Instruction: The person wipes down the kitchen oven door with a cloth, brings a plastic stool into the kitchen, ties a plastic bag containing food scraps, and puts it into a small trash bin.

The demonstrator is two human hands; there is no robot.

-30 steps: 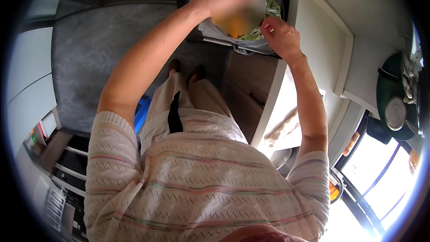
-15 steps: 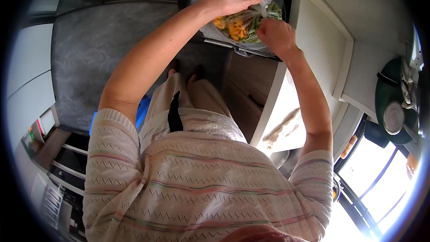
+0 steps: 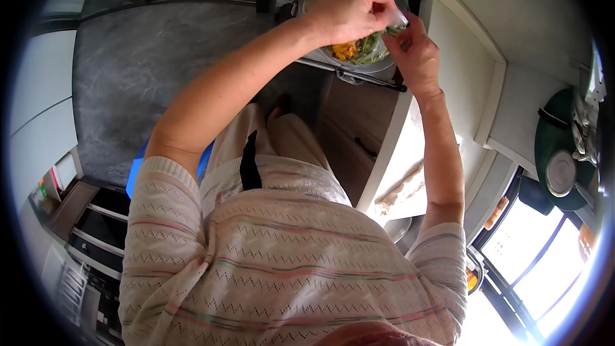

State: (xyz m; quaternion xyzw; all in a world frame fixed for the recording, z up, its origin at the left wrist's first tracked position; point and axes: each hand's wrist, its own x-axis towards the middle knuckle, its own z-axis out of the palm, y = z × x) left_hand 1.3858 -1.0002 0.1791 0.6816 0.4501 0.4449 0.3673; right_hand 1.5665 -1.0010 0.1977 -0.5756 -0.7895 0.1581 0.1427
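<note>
A clear plastic bag (image 3: 364, 50) with yellow-orange flowers or petals and green stems or leaves inside is at the top of the head view. My left hand (image 3: 349, 9) reaches across it, thumb and fingers pinched on the gathered plastic at its top. Close beside it, my right hand (image 3: 419, 54) has its fingers pinched together at the same bunched plastic; the two hands' fingertips nearly meet. Under the bag is a plastic-lined container in a dark frame (image 3: 362, 79). My left hand and wrist hide part of the bag.
Just right of the container runs a white counter with a raised edge (image 3: 461, 29). A green pan-like item (image 3: 556, 131) and utensils hang at the far right, near a bright window (image 3: 532, 243). Grey marbled floor (image 3: 141, 77) lies left; something blue (image 3: 135, 176) shows behind my left arm.
My left hand has moved right and slightly down, covering more of the bag. My right hand has shifted a little right, bringing the fingertips of both hands together at the bag's neck.
</note>
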